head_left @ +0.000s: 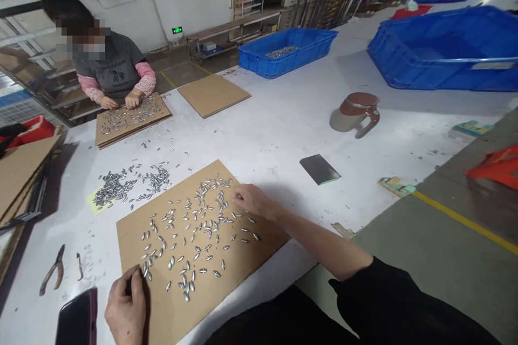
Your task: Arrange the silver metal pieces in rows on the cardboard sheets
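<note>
Many small silver spindle-shaped metal pieces lie scattered over a brown cardboard sheet in front of me. My left hand rests at the sheet's left edge, fingers curled, close to a few of the pieces; whatever its fingertips hold is hidden. At the sheet's far right side, my right hand has its fingers bent together beside a cluster of pieces. I cannot make out anything between them. A loose pile of the same metal pieces lies beyond the sheet, partly over a yellow-green paper.
Pliers, a small blade-like tool and a phone lie at left. A dark block and brown mug stand right. Blue bins sit behind. Across the table a person handles pieces on stacked cardboard.
</note>
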